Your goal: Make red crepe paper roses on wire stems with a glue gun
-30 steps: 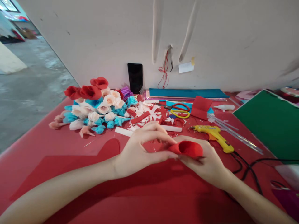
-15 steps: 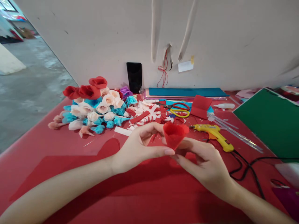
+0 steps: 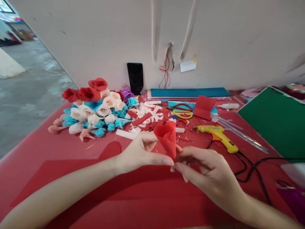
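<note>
A red paper flower (image 3: 166, 138), rolled into a cone with a flared top, is held upright over the table. My left hand (image 3: 137, 154) is closed on it, with the thumb across its base and the fingers behind it. At the lower right of the cone, my right hand (image 3: 208, 171) pinches the base with thumb and fingertips. Some of the fingers on both hands are hidden. Beneath the hands lies a large red paper sheet (image 3: 71, 178), and a rounded red paper piece (image 3: 111, 151) rests near my left wrist.
Finished paper flowers (image 3: 95, 111) are heaped at left beside paper scraps (image 3: 147, 117). Scissors (image 3: 182, 111), folded red paper (image 3: 203, 106), a yellow glue gun (image 3: 219, 135) with black cord, and clear glue sticks (image 3: 240, 135) lie rightward. A black phone (image 3: 135, 78) leans on the wall; a green board (image 3: 274, 121) stands right.
The red flower has tipped more upright and shifted slightly left, so its side now shows. My right hand's fingers have slid down to its base, while my left hand keeps its grip.
</note>
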### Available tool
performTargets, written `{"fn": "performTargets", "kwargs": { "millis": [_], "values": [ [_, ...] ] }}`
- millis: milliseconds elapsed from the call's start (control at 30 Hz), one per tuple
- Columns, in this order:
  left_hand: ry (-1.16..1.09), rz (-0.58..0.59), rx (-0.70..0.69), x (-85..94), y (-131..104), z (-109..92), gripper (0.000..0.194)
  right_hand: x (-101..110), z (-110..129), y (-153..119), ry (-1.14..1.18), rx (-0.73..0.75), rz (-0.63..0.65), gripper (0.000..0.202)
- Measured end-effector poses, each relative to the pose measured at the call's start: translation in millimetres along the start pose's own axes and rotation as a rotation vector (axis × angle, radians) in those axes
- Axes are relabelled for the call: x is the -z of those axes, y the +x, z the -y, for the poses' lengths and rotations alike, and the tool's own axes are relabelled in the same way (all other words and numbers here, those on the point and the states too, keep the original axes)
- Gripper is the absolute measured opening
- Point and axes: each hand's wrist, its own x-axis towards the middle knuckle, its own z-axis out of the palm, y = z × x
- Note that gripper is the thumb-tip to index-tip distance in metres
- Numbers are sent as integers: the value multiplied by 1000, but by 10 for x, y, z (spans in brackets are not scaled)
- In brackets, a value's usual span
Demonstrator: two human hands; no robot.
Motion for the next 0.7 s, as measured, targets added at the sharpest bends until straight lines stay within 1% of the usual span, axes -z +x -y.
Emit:
{"fn": "performTargets", "kwargs": {
  "millis": [67, 233, 400, 500, 600, 700],
  "values": [
    [-4, 29, 16, 9, 0, 5, 19, -8, -8, -8, 21, 9, 19, 6],
    [-22, 47, 24, 13, 6, 28, 14, -18, -17, -8, 21, 18, 34, 8],
    [-31, 56, 28, -1, 11, 20, 12, -12, 0, 13, -64, 103, 7, 12],
    [-25, 57, 12, -7, 13, 4, 19, 3, 8, 13, -121, 197, -13, 16],
    [17, 79, -81, 8, 21, 8, 28, 28, 25, -8, -244, 299, -11, 13],
    [66, 170, -146, 30, 27, 18, 39, 45, 47, -43, -364, 421, -92, 11]
  ]
}}
